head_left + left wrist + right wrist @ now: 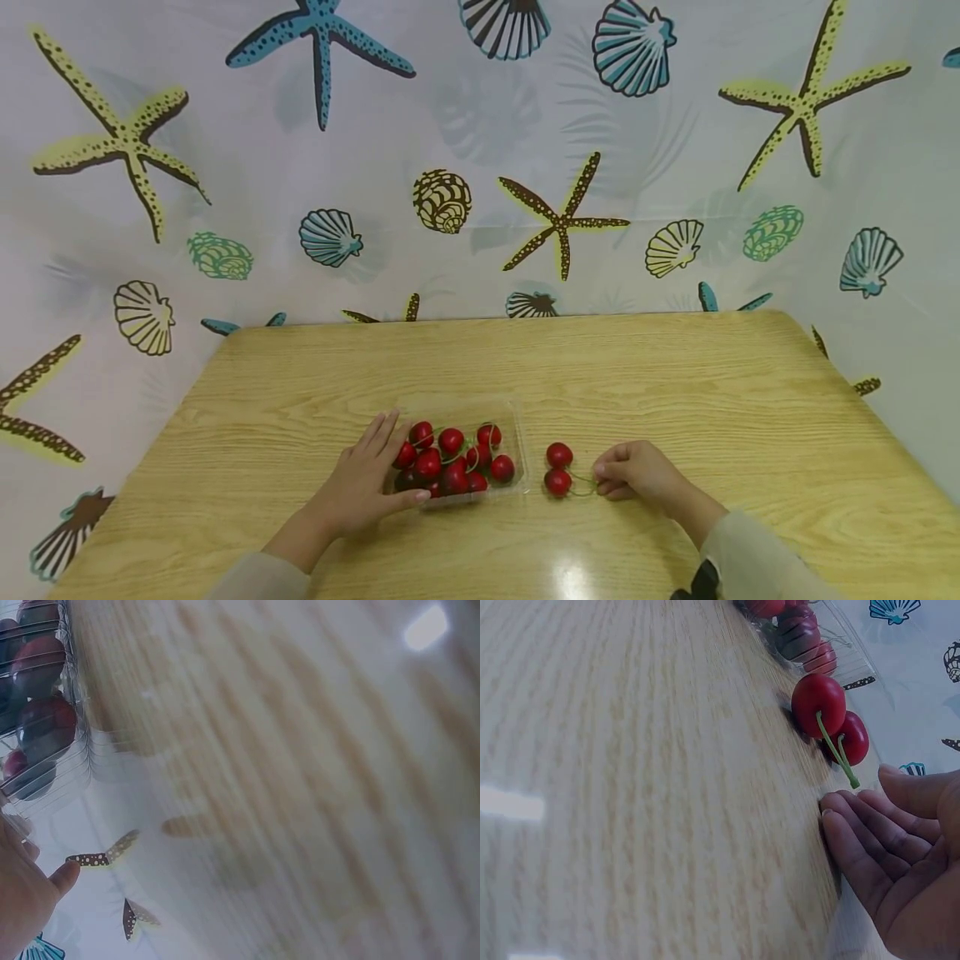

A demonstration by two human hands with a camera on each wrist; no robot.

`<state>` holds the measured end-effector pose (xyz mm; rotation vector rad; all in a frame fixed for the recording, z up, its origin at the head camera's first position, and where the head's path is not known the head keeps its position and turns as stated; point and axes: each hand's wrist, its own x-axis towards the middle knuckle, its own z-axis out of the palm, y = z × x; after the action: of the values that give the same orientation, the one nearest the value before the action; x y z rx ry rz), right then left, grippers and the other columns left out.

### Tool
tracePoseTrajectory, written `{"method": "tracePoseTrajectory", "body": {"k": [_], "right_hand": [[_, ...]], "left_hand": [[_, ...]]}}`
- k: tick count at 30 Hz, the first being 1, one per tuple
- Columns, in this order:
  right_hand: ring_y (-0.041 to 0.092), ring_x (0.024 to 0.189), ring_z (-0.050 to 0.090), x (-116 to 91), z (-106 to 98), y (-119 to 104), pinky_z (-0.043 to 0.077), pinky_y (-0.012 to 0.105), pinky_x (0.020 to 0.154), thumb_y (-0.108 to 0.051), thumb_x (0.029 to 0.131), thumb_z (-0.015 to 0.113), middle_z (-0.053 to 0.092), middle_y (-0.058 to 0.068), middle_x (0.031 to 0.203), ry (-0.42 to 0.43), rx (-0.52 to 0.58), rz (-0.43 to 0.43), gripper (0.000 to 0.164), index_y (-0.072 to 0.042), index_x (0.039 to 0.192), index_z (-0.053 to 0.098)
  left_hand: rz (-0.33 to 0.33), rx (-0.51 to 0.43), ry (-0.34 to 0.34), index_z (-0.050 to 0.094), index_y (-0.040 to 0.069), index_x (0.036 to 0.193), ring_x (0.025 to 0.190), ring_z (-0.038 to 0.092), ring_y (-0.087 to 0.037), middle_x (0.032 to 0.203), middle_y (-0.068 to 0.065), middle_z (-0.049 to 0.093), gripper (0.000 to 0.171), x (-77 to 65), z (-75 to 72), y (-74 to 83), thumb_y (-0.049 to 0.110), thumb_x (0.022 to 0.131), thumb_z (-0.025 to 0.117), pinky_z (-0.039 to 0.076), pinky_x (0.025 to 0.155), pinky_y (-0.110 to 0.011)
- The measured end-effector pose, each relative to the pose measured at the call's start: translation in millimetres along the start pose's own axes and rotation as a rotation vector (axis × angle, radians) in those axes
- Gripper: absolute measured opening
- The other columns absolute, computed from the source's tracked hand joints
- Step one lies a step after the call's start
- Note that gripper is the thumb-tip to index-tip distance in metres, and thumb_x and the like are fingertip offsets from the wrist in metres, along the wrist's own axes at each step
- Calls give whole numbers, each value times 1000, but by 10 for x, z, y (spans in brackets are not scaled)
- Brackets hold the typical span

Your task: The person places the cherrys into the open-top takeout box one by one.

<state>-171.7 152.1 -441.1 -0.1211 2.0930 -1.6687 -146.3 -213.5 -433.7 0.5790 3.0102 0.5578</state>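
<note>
My left hand rests against the left side of a clear plastic box, its fingers stretched along that side and its thumb at the front edge. Several red cherries with green stems fill the box. To the right of it, two cherries lie on the table, their stems meeting at one end. Beside that stem end is my right hand. In the right wrist view its fingers bend loosely, the thumb stands apart from them, and nothing is between.
A wooden table lies under everything. Behind it and at its sides hangs a white cloth printed with starfish and shells. Glare shows on the tabletop near the front.
</note>
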Motion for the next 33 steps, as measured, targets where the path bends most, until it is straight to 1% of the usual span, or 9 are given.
{"method": "tracePoseTrajectory", "body": {"k": [4, 10, 17, 25, 33], "right_hand": [[18, 67, 60, -19, 13, 2, 49, 31, 64, -7, 84, 54, 60, 8, 75, -28, 15, 1, 22, 14, 92, 56], [17, 65, 61, -23, 47, 11, 50, 30, 62, -5, 84, 53, 60, 8, 72, -50, 6, 9, 19, 13, 90, 56], [17, 63, 61, -23, 71, 20, 50, 29, 60, -2, 83, 53, 61, 8, 71, -51, 36, 10, 16, 13, 89, 56], [16, 65, 60, -38, 57, -30, 49, 29, 61, 1, 83, 52, 61, 9, 73, -24, 68, 12, 17, 15, 92, 55], [15, 66, 59, -48, 15, -86, 49, 28, 63, 1, 84, 51, 61, 11, 78, -22, 75, -31, 17, 16, 92, 54]], "left_hand": [[3, 15, 6, 17, 11, 139, 129, 1, -29, 144, -8, 3, 89, -2, 5, 11, 65, 74, 45, 17, 85, -66], [4, 22, 7, 18, 10, 138, 129, 1, -30, 144, -9, 4, 89, -8, 4, 11, 64, 74, 46, 17, 85, -66], [-11, 10, -16, 17, 12, 139, 129, -1, -28, 144, -7, 2, 89, -1, 1, 12, 65, 73, 45, 16, 87, -65], [3, 11, -1, 17, 11, 139, 129, 1, -30, 144, -9, 2, 89, -5, -5, 17, 65, 74, 45, 16, 86, -65], [4, 11, -5, 18, 10, 139, 129, 1, -30, 144, -9, 3, 87, -8, -25, 39, 63, 75, 46, 16, 86, -65]]}}
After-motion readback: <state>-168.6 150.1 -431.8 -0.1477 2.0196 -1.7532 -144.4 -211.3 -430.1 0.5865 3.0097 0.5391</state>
